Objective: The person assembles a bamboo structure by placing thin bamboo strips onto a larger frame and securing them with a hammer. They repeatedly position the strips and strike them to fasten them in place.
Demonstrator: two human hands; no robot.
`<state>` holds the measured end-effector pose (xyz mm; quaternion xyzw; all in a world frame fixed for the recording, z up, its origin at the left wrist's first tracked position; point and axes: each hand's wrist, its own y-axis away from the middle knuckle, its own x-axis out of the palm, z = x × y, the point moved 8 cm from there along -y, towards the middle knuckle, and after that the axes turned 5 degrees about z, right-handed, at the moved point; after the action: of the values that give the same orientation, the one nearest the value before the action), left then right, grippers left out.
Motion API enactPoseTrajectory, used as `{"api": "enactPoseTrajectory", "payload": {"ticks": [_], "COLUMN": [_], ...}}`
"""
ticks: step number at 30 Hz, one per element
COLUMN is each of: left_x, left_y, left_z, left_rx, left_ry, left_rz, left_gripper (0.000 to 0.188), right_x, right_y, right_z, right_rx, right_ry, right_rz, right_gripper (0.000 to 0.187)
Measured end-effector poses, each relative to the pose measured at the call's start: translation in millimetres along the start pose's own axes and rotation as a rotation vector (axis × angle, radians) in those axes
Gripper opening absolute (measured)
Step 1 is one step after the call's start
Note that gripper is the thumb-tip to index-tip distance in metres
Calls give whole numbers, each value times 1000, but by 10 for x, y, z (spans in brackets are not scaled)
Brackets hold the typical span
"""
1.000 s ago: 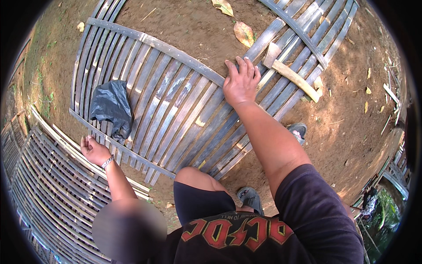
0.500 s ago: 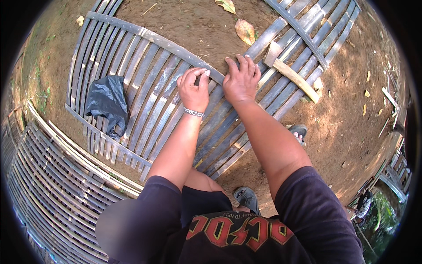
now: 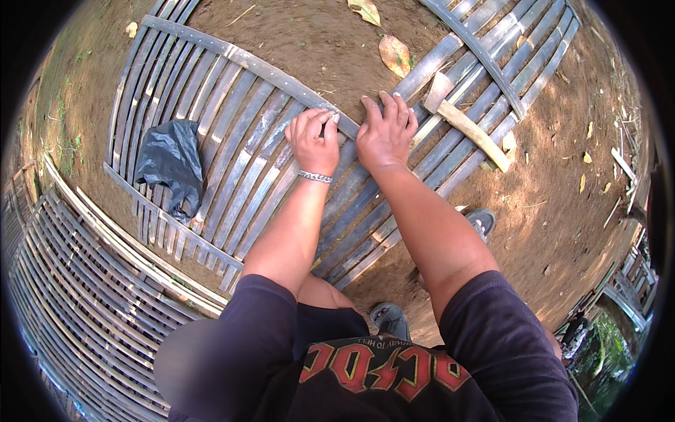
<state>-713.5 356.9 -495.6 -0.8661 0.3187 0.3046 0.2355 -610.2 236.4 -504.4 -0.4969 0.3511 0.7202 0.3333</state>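
While the right hand [image 3: 385, 137] lies spread, the left hand [image 3: 309, 146] curls close beside it

As both hands meet at the far edge of the slatted panel [image 3: 242, 165], the right one is palm down, loose and unclenched, covering the right end of the far crossbar [image 3: 267, 72]. Its fingers angle out toward the bare earth [image 3: 309, 35] past that edge. And there's the left, just beside it over the same crossbar, fingers bent in toward the thumb; whether anything small is pinched in there, I cannot tell. So the panel sits directly beneath both hands.

Look just right of the right hand: a wooden-handled tool [image 3: 474, 135] lies across the slats, clear of the fingers, its handle reaching to the panel's right edge. Over by the near left corner, well apart from either hand, rests a crumpled black plastic bag [image 3: 169, 165], its lower end at the near crossbar [image 3: 218, 250]. A metal bracelet [image 3: 314, 176] circles the left wrist, and a dry leaf [image 3: 395, 56] lies beyond the far edge.
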Motion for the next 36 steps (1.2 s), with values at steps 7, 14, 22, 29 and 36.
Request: {"api": "enactPoseTrajectory", "payload": {"ticks": [7, 14, 22, 29, 36], "left_x": [-4, 27, 18, 20, 18], "left_y": [9, 16, 36, 36, 42], "left_z": [-14, -13, 42, 23, 25], "left_rx": [11, 6, -15, 9, 6], "left_ry": [-30, -51, -71, -57, -58], "left_rz": [-15, -30, -32, -51, -68], "left_gripper": [9, 8, 8, 8, 8], "right_x": [-3, -31, -700, -883, -894], "right_y": [5, 22, 198, 422, 319], "right_z": [11, -12, -511, -1885, -2207], "right_rx": [-8, -39, -199, 87, 179], "right_ry": [-3, -54, -308, 117, 159], "right_rz": [-24, -88, -192, -44, 127], "right_gripper": [43, 41, 48, 66, 64]}}
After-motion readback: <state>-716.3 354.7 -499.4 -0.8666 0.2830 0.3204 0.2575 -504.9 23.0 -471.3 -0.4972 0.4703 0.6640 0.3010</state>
